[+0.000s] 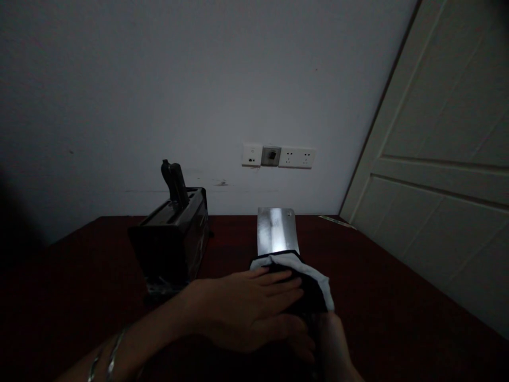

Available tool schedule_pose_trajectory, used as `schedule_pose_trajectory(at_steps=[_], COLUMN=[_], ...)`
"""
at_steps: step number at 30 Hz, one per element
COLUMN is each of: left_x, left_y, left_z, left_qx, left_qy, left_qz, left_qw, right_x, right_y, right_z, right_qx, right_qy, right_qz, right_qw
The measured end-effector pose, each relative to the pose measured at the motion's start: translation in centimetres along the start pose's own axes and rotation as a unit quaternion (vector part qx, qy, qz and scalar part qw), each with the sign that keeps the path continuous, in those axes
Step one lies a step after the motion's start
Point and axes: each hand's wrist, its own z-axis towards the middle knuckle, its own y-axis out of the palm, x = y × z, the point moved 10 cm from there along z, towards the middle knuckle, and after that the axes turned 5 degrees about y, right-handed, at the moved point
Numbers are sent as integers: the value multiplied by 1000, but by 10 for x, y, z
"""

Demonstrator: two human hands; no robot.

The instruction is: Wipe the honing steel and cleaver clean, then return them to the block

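Note:
A cleaver point(275, 231) points away from me above the dark red table, its broad shiny blade showing at the far end. Over the near part of the blade lies a black and white cloth point(316, 297). My left hand point(246, 307) rests flat on this cloth, fingers stretched out to the right and pressing it against the blade. My right hand point(332, 339) is closed at the near end of the cleaver, below the cloth. The handle is hidden in the dark and behind my hands.
A black knife block point(170, 244) with dark-handled tools point(175, 183) upright in it stands to the left on the table point(374, 307). Behind is a white wall with sockets point(297, 157) and a switch point(271, 155). A pale door point(433, 175) borders the right side.

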Motion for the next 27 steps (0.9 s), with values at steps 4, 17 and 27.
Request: schedule_pose_trajectory(at_steps=[4,17,27], left_x=[-22,13,-23], left_y=[-11,-8,-21], left_z=[4,-9,-10], left_qx=[60,16,29], left_qy=[-59,9,-88], left_qz=[78,50,74], left_qw=[993,999,993], right_x=[-11,-13,-18], right_y=[7,1,22], right_z=[-7,-15,-16], right_qx=[16,47,-7], right_qy=[-21,-27,-29], right_qz=[84,52,111], right_qw=[996,997,993])
